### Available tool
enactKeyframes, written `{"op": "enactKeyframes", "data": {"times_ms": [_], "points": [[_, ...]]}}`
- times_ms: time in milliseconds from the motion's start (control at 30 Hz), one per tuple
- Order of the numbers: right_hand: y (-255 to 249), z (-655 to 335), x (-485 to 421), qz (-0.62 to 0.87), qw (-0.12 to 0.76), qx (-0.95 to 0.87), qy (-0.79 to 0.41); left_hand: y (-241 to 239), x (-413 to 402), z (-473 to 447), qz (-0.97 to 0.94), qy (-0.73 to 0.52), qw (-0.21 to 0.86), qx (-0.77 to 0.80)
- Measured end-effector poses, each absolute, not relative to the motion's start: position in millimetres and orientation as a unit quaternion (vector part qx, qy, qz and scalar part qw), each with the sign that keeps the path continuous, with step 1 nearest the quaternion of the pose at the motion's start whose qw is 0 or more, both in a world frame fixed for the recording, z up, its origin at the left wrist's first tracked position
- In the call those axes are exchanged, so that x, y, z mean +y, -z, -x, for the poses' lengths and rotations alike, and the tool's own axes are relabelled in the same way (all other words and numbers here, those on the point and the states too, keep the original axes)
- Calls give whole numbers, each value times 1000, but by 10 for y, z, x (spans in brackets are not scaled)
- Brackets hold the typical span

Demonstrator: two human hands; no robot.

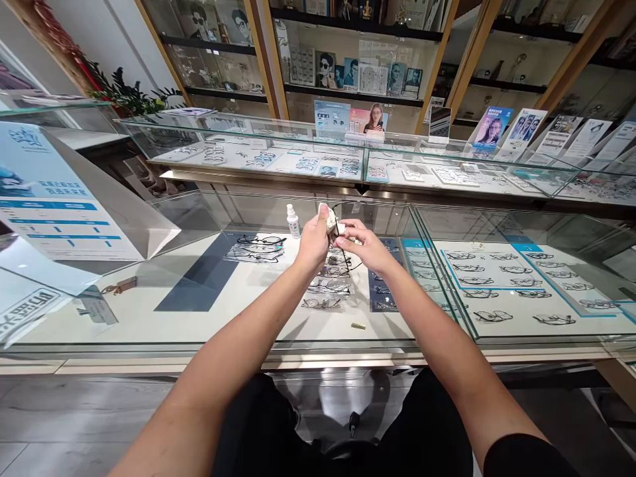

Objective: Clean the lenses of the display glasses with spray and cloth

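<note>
Both my hands are raised over a glass display counter (209, 331). My left hand (313, 240) is closed on a white cloth (332, 224) pressed around a pair of dark-framed glasses (340, 232). My right hand (365, 244) pinches the glasses from the right side, fingers closed; a thin dark temple arm hangs below the hands. A small white spray bottle (293, 220) stands on the counter glass just left of my left hand.
Under the glass lie rows of spectacle frames (325, 286) and more frames (501, 268) in the right case. A blue-and-white sign stand (59, 205) sits at left. A second display counter (348, 159) and wall shelves with photos stand behind.
</note>
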State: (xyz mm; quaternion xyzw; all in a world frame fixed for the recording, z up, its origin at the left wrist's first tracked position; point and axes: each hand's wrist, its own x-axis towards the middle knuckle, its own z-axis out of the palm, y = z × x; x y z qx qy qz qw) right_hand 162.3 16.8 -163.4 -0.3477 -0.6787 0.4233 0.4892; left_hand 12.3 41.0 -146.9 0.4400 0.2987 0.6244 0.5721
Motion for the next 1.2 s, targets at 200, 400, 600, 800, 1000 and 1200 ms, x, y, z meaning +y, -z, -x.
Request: {"op": "enactKeyframes", "data": {"times_ms": [200, 400, 600, 800, 1000, 1200], "points": [[1607, -1670, 167, 347, 520, -672, -397, 1497, 547, -68, -408, -673, 553, 273], [1553, -1763, 223, 346, 623, -576, -400, 1562, 667, -20, -420, -676, 541, 273], [1510, -1900, 298, 334, 672, -501, -430, 1506, 492, -16, -496, -577, 588, 276], [1491, -1943, 307, 332, 703, -478, -408, 1560, 303, -135, -594, -452, 611, 263], [1479, -2131, 398, 350, 744, -458, -338, 1693, 165, -245, -579, -347, 683, 278], [1394, -2375, 400, 338, 770, -460, -284, 1598, -62, -253, -621, -149, 752, 162]]}}
